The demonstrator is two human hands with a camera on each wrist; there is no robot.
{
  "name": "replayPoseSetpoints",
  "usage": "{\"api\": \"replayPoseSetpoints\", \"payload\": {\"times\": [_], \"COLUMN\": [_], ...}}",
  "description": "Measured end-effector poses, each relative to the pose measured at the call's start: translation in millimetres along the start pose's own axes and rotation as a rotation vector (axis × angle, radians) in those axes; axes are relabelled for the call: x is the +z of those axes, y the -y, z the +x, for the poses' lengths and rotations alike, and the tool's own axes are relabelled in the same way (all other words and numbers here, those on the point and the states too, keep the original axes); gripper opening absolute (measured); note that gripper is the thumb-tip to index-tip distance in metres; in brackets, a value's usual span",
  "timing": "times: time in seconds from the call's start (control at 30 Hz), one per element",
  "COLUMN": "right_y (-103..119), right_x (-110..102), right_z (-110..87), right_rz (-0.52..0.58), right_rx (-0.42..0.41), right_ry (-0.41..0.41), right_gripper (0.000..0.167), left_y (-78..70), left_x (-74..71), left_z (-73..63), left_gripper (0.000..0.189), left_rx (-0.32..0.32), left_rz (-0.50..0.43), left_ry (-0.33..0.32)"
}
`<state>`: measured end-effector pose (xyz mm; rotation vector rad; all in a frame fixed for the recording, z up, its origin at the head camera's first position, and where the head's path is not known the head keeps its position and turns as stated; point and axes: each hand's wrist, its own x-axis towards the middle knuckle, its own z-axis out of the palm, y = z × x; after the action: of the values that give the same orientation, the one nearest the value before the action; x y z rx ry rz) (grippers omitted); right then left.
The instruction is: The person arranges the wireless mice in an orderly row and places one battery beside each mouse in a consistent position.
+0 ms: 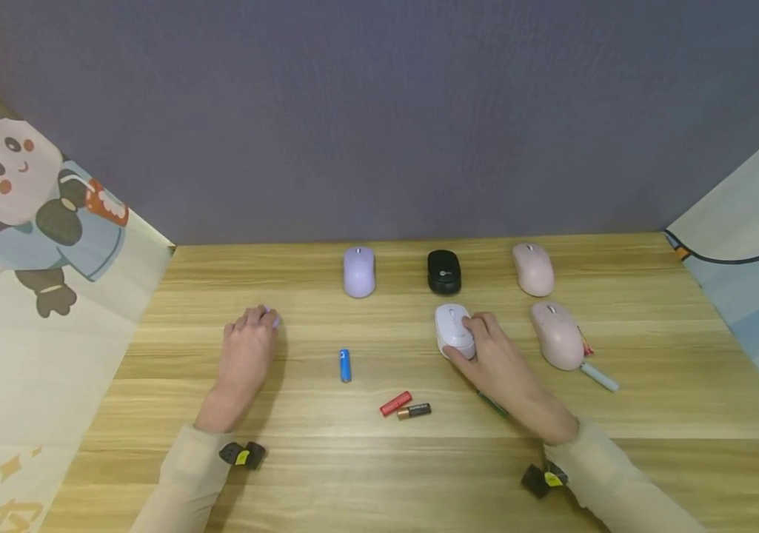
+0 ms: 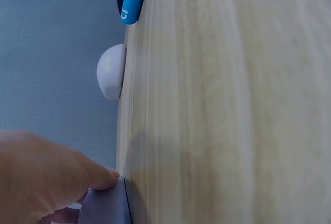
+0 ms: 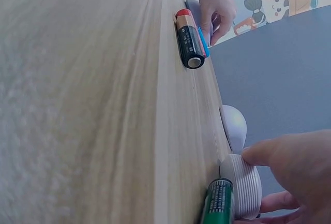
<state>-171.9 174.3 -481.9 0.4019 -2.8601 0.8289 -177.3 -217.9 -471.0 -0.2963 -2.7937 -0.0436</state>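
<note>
My left hand (image 1: 249,348) is at the left of the table, fingers and thumb gripping a lavender computer mouse (image 2: 105,203). In the head view the hand covers most of that mouse. Right of centre, my right hand (image 1: 495,363) holds a white computer mouse (image 1: 453,326) by its sides, thumb on the near left and fingers on the right. The right wrist view shows this mouse's ribbed rear (image 3: 247,188) close to the tabletop. A green battery (image 1: 492,404) lies under the right hand, partly hidden by it.
Along the back stand a lavender mouse (image 1: 359,272), a black mouse (image 1: 444,272) and a pink mouse (image 1: 534,269). Another pink mouse (image 1: 557,335) sits at right beside a pale blue stick (image 1: 599,377). Blue (image 1: 345,366), red (image 1: 395,403) and black-copper (image 1: 415,411) batteries lie mid-table.
</note>
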Motion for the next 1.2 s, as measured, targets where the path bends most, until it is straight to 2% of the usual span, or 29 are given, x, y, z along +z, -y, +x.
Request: {"api": "replayPoseSetpoints", "payload": {"times": [0.33,0.63,0.87,1.2], "right_y": [0,0,-2,-10], "right_x": [1,0,-2,-9], "right_z": [0.4,0.0,-1.4,-9.5], "right_rz": [0.014,0.026,0.049,0.073], "right_rx": [-0.006,-0.007,0.0,-0.053], "right_ry": [-0.006,-0.014,0.003,0.02], "right_gripper": [0.063,0.062,0.067,0.064], "left_y": [-0.5,-1.2,-0.2,2.9], "left_x": [-0.5,-1.3,-1.5,-3.3], "left_z": [0.7,0.4,1.8,2.7], "left_gripper": [0.029,0.03,0.032,0.032], "left_rx": [-0.018,-0.01,-0.033,-0.053], "left_rz": [-0.01,-0.018,-0.027,-0.068], "left_ry": [0.011,0.004,0.027,0.048]}}
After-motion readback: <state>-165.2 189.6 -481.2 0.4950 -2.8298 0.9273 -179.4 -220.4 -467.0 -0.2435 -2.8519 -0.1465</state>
